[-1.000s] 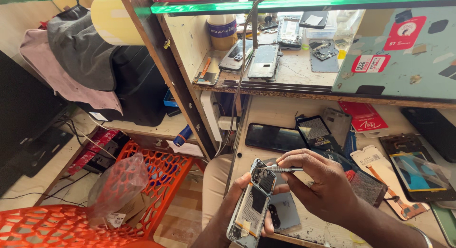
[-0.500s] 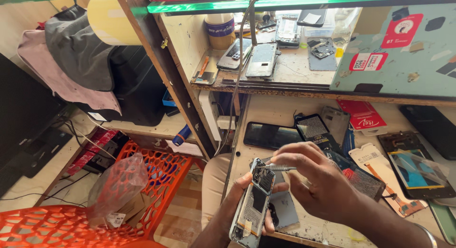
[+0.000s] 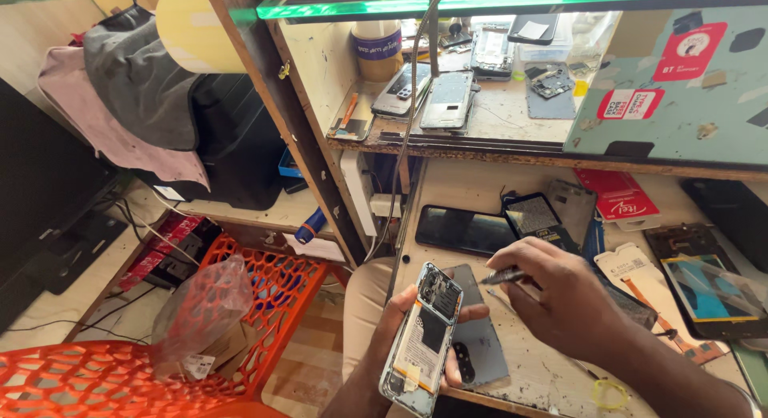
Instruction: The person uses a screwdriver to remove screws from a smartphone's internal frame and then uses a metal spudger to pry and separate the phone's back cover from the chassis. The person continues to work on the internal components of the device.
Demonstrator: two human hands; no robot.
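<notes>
My left hand [image 3: 404, 326] grips an opened phone [image 3: 422, 338] upright on its edge, its circuit board and white battery showing. A grey phone back cover [image 3: 478, 338] lies flat on the bench right behind it, touched by my left fingertips. My right hand [image 3: 560, 294] pinches a thin metal tool [image 3: 500, 277], tweezers or a small screwdriver, whose tip points left toward the top of the opened phone, a short gap away.
The wooden workbench [image 3: 528, 370] carries several phones and loose screens, including a black phone [image 3: 464, 230] face up. A shelf [image 3: 480, 134] above holds more phone parts and a jar. An orange plastic chair [image 3: 120, 362] with a plastic bag stands at left.
My right hand has drawn the tool back to the right, away from the phone's top edge. The left hand has tilted the opened phone slightly and lowered it.
</notes>
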